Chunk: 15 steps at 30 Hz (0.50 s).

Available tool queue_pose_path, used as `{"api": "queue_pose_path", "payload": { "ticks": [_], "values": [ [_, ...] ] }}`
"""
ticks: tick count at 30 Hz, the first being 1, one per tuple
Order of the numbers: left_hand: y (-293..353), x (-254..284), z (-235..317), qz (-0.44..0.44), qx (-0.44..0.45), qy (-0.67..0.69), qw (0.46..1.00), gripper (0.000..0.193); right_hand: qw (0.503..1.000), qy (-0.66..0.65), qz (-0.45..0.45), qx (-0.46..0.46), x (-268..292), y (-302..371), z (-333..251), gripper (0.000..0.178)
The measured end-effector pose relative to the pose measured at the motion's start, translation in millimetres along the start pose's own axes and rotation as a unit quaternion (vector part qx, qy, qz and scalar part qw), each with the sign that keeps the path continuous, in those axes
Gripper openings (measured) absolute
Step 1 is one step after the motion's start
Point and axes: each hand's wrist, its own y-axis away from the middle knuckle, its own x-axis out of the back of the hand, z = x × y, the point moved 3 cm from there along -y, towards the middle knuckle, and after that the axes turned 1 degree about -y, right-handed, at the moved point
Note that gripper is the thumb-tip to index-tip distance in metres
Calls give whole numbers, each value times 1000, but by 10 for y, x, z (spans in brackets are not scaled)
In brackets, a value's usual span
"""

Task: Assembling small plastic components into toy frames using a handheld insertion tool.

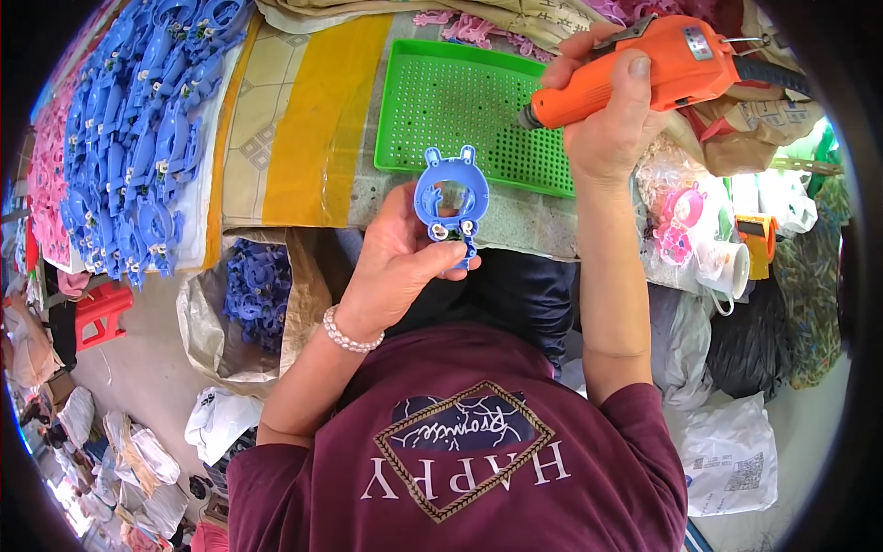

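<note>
Between the thumb and fingers of my left hand (397, 253) is a blue plastic casing (451, 198) with two small ears and a round opening. White and dark small parts show near its lower end, by my thumb. My right hand (612, 124) wraps round an orange electric screwdriver (635, 74), raised over the right side of a green perforated tray (391, 129). The tool's dark tip points left and down, apart from the casing. The casing is just in front of the tray's near edge.
Many blue casings (138, 147) are heaped at the left, with pink ones (46, 175) beyond. An open sack (207, 322) of blue parts stands below the table's edge. At right lie a pink figure-shaped piece (679, 216) and a white cup (731, 271). A red stool (101, 313) is on the floor.
</note>
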Motion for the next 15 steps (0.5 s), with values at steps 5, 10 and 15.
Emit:
{"api": "queue_pose_path", "payload": {
  "ticks": [5,10,15],
  "values": [
    [5,-61,44,10,-19,-23,1000,53,999,-29,-7,-13,66,-23,-159,51],
    [-14,-108,83,19,-55,-55,997,53,980,-186,-64,-17,19,122,-513,57],
    [5,-143,87,26,-66,-41,997,52,961,-210,-140,-113,-54,319,-769,77]
  ]
}}
